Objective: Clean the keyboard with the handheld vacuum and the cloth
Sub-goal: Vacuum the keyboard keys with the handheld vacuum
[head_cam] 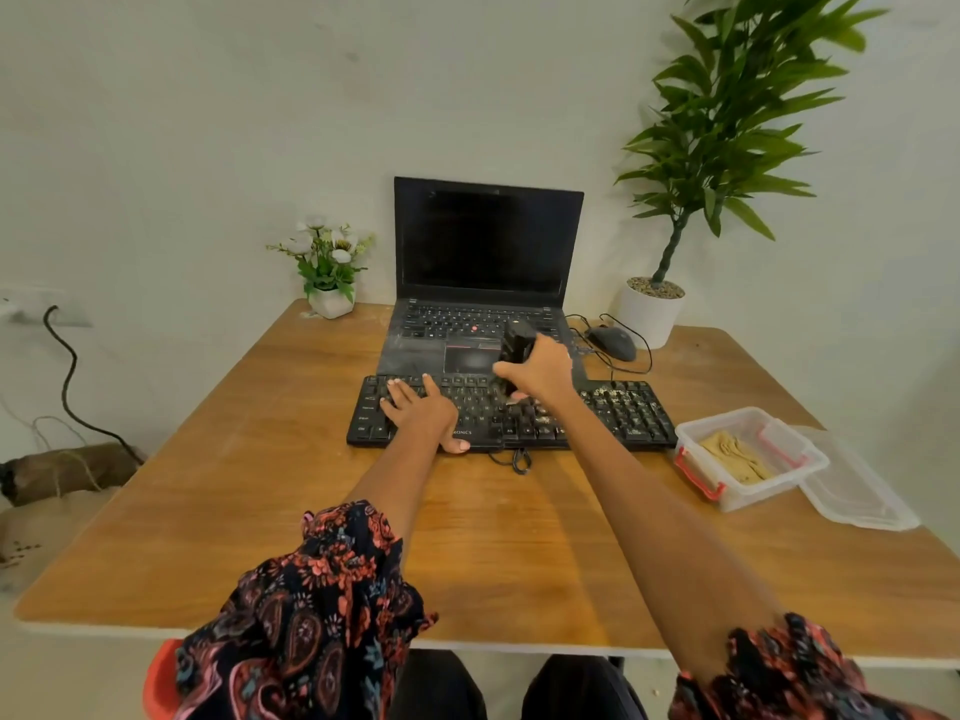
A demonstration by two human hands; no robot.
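Grip check: your right hand (537,368) is wrapped around the black handheld vacuum (516,356), held roughly upright with its lower end down on the middle keys of the keyboard (511,414). Your left hand (421,410) lies flat, fingers straight, pressing on the left part of the keyboard, thumb over the near edge; it holds nothing.

Keyboard sits at centre frame on the counter (260,491), just in front of the open laptop (485,272).

Progress, as a judgement: vacuuming is under way, not finished. Pale crumbs (621,402) show thickly on the right-hand block of keys and some lie just right of the nozzle. The left and middle keys look cleaner, though your hand hides part of them.

Cloth (735,456): the tan folded piece in the clear container (748,457) at centre right of the frame, beside its lid (857,491), looks like it; untouched. So the wiping step is wholly left.

Laptop palm rest looks dusty, but it is outside the task.
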